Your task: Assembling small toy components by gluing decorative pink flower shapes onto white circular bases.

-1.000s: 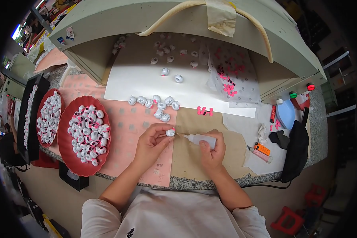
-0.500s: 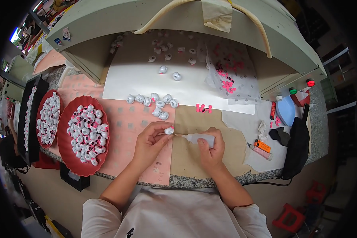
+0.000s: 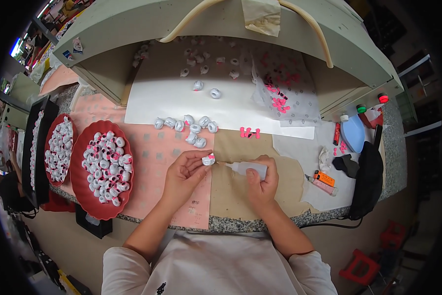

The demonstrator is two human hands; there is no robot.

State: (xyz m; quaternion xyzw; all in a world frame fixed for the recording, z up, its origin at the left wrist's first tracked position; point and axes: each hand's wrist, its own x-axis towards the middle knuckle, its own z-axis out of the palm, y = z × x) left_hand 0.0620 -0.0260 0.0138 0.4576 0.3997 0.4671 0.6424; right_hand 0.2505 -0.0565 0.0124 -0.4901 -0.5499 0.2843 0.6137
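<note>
My left hand [image 3: 182, 176] pinches a small rounded white piece with pink on it [image 3: 208, 159] between thumb and fingertips. Wrapped in my right hand [image 3: 263, 186] is a small whitish squeeze bottle [image 3: 244, 169], lying almost level. Its thin nozzle points left at the piece, with a small gap between them. Beyond my left hand, a cluster of similar white pieces [image 3: 195, 129] sits where the pink sheet [image 3: 147, 187] meets a white sheet [image 3: 147, 101]. Several small pink shapes [image 3: 250, 132] stand in a short row on the white sheet's near edge.
At left are a red scalloped bowl [image 3: 78, 196] heaped with white-and-pink pieces, a second red bowl [image 3: 48, 164] and a black tray [image 3: 28, 189]. A grey hooded cabinet [image 3: 108, 29] arches over the back. At right lie an orange lighter [image 3: 324, 179], a blue dish [image 3: 352, 133] and black cloth [image 3: 366, 189].
The piece in my left hand has turned and now shows more pink. The nozzle, earlier right by its lower edge, now stands slightly apart from it. The whole view has shifted a little.
</note>
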